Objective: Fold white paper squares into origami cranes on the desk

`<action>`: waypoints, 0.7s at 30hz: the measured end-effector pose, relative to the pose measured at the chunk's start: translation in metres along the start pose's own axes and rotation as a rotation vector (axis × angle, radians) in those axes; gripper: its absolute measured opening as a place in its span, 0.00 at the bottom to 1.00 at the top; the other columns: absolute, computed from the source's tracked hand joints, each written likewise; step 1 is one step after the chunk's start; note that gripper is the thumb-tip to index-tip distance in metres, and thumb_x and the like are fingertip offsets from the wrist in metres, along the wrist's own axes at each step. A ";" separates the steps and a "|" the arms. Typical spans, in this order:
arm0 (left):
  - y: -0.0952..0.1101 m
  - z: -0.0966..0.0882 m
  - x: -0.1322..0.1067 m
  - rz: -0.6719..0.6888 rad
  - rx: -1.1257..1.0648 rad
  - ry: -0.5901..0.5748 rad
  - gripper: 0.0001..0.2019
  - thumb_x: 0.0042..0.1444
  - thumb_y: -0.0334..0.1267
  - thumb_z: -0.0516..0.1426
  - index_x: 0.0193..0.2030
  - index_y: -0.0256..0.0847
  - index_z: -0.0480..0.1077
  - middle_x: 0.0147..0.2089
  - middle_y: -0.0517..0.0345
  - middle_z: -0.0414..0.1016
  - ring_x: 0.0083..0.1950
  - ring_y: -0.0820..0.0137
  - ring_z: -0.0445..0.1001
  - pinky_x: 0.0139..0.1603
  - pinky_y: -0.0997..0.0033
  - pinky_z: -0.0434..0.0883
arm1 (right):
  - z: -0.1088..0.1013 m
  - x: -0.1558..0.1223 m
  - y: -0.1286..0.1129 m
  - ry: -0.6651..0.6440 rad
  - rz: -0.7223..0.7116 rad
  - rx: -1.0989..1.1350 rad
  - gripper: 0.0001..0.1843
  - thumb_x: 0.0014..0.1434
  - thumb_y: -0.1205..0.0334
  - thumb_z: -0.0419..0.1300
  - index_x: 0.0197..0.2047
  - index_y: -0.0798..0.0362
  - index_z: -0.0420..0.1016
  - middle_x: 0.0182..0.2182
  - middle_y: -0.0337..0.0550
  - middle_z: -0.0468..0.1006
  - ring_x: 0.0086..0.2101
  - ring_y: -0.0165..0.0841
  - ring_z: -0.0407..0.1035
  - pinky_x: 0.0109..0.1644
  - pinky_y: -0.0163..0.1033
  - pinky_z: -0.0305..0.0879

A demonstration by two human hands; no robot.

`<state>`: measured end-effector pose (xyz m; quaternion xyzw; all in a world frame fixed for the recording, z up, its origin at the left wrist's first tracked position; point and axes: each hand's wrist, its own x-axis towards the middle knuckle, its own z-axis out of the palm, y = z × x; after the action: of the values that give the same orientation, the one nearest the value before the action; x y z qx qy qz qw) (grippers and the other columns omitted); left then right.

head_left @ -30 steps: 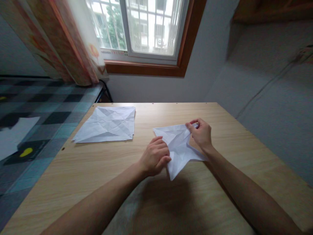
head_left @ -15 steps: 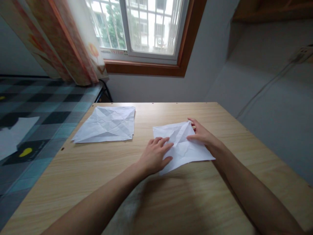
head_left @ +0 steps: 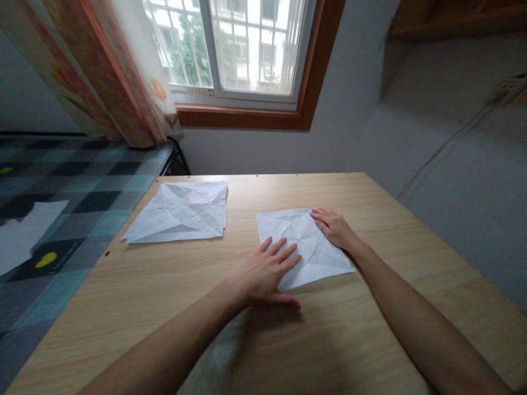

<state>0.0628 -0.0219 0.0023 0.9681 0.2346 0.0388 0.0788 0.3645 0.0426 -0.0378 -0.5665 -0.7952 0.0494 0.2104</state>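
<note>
Paper sheet (head_left: pixel 308 236), white, creased, lies spread on tabletop (head_left: pixel 177 296), well apart from paper stack (head_left: pixel 181 211) on its left. Left hand (head_left: pixel 272 271): fingers splayed over sheet's near-left part, thumb past near edge, nothing gripped. Right hand (head_left: pixel 334 227): fingers extended, together, laid over far-right side, nothing gripped. Paper stack creased too, near tabletop's far-left corner. Loose paper (head_left: pixel 24 238) on checked bed cover (head_left: pixel 93 203).

Dim daylight from the window (head_left: pixel 253 60)
</note>
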 end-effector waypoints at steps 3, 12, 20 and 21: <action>0.007 -0.002 0.002 -0.025 0.064 0.027 0.41 0.57 0.68 0.50 0.69 0.41 0.58 0.72 0.43 0.58 0.72 0.46 0.55 0.69 0.42 0.51 | -0.001 0.000 -0.003 -0.010 0.029 0.003 0.22 0.67 0.56 0.51 0.60 0.49 0.73 0.61 0.48 0.72 0.63 0.45 0.62 0.67 0.57 0.57; 0.028 -0.019 0.007 -0.030 0.145 0.043 0.08 0.62 0.30 0.51 0.36 0.37 0.71 0.37 0.49 0.78 0.39 0.63 0.76 0.37 0.66 0.70 | 0.001 0.001 0.004 0.196 0.247 0.513 0.30 0.63 0.35 0.50 0.43 0.51 0.81 0.48 0.51 0.82 0.53 0.45 0.74 0.60 0.52 0.66; -0.028 -0.100 -0.022 -0.621 -0.515 0.656 0.15 0.62 0.47 0.50 0.29 0.40 0.66 0.20 0.64 0.65 0.20 0.73 0.65 0.23 0.75 0.61 | 0.007 0.005 0.011 0.570 0.523 1.015 0.33 0.50 0.28 0.59 0.35 0.53 0.77 0.33 0.48 0.82 0.35 0.37 0.77 0.37 0.40 0.72; -0.045 -0.106 -0.031 -0.714 -0.517 0.746 0.15 0.60 0.48 0.51 0.30 0.40 0.67 0.19 0.65 0.63 0.19 0.74 0.62 0.21 0.76 0.59 | 0.007 0.005 0.010 0.582 0.525 1.021 0.33 0.49 0.29 0.60 0.35 0.53 0.77 0.33 0.49 0.82 0.35 0.37 0.76 0.37 0.39 0.72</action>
<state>0.0028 0.0178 0.0975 0.6991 0.5416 0.4046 0.2329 0.3691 0.0523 -0.0463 -0.5609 -0.4170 0.3160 0.6416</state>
